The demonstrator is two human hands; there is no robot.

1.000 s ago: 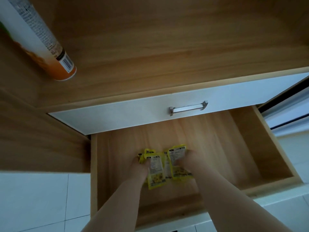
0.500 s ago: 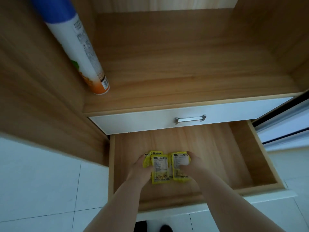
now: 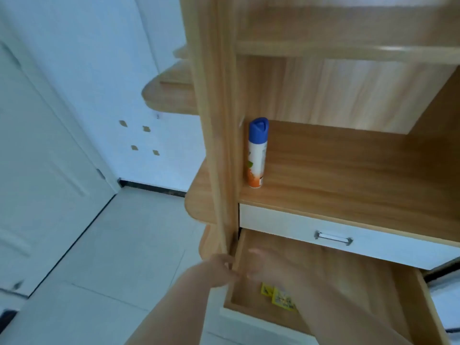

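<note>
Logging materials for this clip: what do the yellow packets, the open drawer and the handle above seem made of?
Yellow packets: thin, flat, printed, probably plastic film. Open drawer: matte wood-grain board, possibly laminate. Handle: bright silvery bar, likely metal.

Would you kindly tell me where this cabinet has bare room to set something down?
The shelf is bare right of the spray can. The open drawer is bare between the yellow packets and its right wall. Its left front is crowded: packets, left hand, right hand.
</note>
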